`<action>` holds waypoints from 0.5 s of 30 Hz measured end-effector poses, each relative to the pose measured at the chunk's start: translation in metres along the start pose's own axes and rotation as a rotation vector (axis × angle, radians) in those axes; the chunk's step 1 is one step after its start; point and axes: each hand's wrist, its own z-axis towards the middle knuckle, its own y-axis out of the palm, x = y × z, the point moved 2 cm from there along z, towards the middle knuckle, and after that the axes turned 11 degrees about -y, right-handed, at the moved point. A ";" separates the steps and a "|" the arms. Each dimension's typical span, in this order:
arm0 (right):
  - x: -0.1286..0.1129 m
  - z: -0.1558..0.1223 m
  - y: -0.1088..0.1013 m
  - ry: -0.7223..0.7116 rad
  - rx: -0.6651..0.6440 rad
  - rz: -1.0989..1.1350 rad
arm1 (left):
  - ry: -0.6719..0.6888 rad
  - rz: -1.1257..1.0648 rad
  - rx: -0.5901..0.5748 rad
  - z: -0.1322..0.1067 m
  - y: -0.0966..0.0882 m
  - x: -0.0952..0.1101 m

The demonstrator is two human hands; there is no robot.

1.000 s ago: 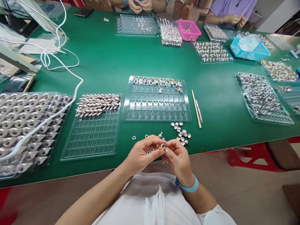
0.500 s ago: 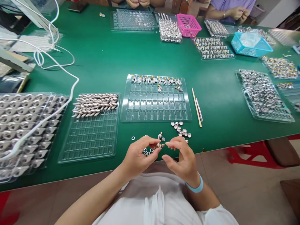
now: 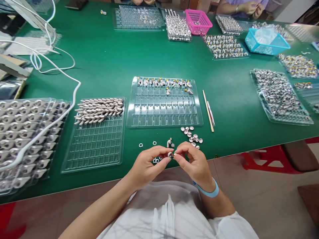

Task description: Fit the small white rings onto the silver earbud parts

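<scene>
part [image 3: 171, 154] between left hand [image 3: 147, 165] and right hand [image 3: 196, 163] fingertips too small to identify, co-worker [image 3: 245, 7] cut off at top edge, tray stack [image 3: 22, 132] clipped at left edge, rings [image 3: 156, 160] half hidden by left hand

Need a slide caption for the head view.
Left hand and right hand pinch a small part over the table, caps and tray beyond.

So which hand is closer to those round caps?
Right. The right hand sits just below the round caps; the left hand lies farther to their left. Both pinch a small part.
</scene>
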 end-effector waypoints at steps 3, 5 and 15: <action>-0.001 0.000 0.000 -0.010 -0.011 0.027 | -0.073 -0.063 -0.071 -0.001 0.000 -0.001; -0.003 0.000 0.000 -0.029 -0.021 0.026 | -0.106 -0.090 -0.096 -0.001 0.000 -0.002; -0.005 0.001 0.000 -0.046 -0.075 -0.036 | -0.336 -0.382 -0.117 -0.001 0.004 0.000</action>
